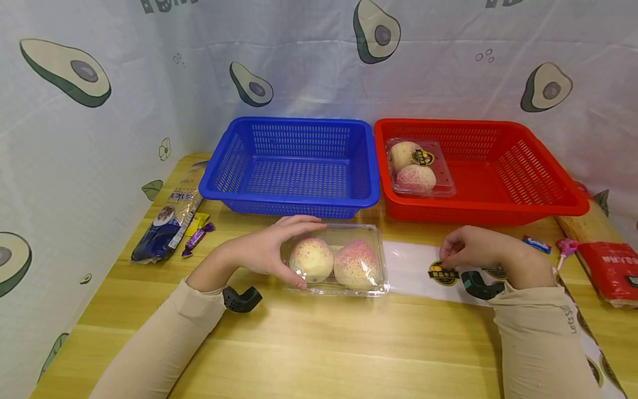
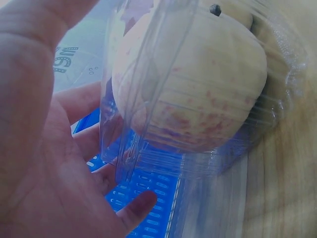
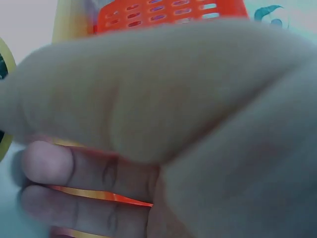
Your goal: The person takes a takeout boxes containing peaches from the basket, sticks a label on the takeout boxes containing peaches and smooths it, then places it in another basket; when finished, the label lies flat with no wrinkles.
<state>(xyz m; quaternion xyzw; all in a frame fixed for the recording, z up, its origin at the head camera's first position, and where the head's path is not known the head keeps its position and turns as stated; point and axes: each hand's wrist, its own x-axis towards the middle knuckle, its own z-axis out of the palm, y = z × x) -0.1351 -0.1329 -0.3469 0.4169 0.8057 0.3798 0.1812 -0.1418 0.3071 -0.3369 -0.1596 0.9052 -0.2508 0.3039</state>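
Note:
A clear plastic box (image 1: 344, 260) holding two pale pink peaches lies on the wooden table in front of me. My left hand (image 1: 289, 255) grips its left end, thumb at the near side and fingers over the far edge. The left wrist view shows the box (image 2: 198, 99) right against my palm (image 2: 44, 163). My right hand (image 1: 448, 257) is curled over a white backing strip (image 1: 408, 266), and its fingertips pinch a round black-and-yellow sticker (image 1: 443, 274). The right wrist view is filled by my curled right hand (image 3: 148, 114).
A blue basket (image 1: 294, 205) and a red basket (image 1: 498, 210) stand side by side at the back; the red one holds another box of peaches (image 1: 418, 166). A snack packet (image 1: 169, 219) and candies (image 1: 196, 238) lie at the left. A red packet (image 1: 610, 269) and a lollipop (image 1: 565, 246) lie at the right.

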